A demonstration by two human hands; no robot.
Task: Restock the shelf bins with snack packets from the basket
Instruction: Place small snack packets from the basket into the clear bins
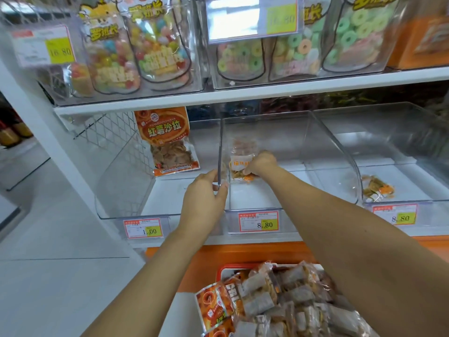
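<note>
1. The right hand is pinching one small snack packet low inside the middle bin, one of three clear bins.
2. The left hand is gripping that bin's left wall, thumb and fingers on either side.
3. One orange packet is leaning in the left bin.
4. The red basket below is holding packets too heaped to count.
</note>
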